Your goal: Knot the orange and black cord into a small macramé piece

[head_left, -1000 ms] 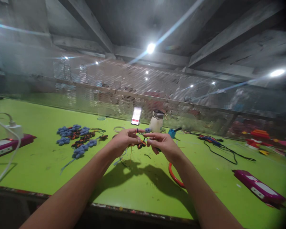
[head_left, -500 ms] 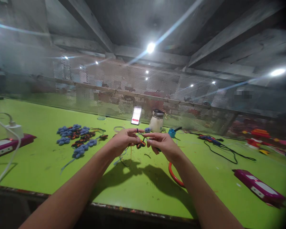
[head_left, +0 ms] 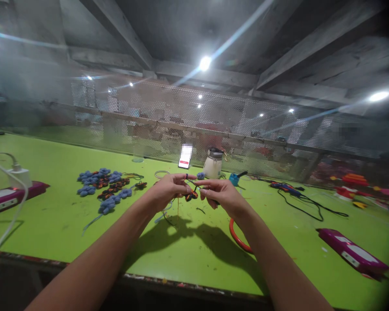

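Note:
Above the middle of the green table (head_left: 194, 268), my left hand (head_left: 170, 188) pinches a small orange-and-black crocheted flower (head_left: 191, 196) at its upper edge. Loose yarn ends trail below those fingers. My right hand (head_left: 222, 194) is closed around a thin tool, seemingly a crochet hook (head_left: 198, 187), whose tip reaches the flower's yarn; most of it is hidden in the fingers. A dark strand runs between the two hands. To the left lies a pile of blue crocheted flowers (head_left: 87, 190) mixed with orange-and-black ones (head_left: 116, 186).
A lit phone (head_left: 185, 157) leans at the back beside a lidded white jar (head_left: 213, 166). A red ring (head_left: 238, 239) lies beside my right forearm. Purple power strips (head_left: 353, 255) sit at both sides; a white cable (head_left: 6, 233) hangs over the left edge. Dark cords (head_left: 298, 198) lie right.
Both hands stay almost in the same place, still holding the work. The right fingers have shifted very slightly.

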Demonstrator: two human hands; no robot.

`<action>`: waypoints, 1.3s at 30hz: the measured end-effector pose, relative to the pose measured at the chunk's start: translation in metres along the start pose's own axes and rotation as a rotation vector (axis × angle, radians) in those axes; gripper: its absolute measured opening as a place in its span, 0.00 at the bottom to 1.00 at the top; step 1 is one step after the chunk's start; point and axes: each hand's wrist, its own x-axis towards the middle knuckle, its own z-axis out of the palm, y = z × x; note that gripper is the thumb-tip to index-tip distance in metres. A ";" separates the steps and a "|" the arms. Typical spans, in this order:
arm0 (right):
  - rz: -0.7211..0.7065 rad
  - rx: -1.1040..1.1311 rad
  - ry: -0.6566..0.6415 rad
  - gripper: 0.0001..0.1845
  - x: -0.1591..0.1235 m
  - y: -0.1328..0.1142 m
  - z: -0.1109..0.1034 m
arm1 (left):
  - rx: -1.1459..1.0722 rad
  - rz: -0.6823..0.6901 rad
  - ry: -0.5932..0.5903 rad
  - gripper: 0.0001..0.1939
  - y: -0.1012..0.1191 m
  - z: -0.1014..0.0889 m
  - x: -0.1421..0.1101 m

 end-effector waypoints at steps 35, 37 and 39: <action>-0.024 -0.748 -0.197 0.19 -0.014 -0.029 -0.015 | 0.232 -0.027 0.036 0.13 0.003 0.006 -0.003; -0.024 -0.765 -0.195 0.18 -0.014 -0.030 -0.014 | 0.239 -0.026 0.039 0.14 0.003 0.006 -0.003; -0.028 -0.784 -0.194 0.18 -0.013 -0.028 -0.013 | 0.249 -0.029 0.046 0.14 0.004 0.007 -0.003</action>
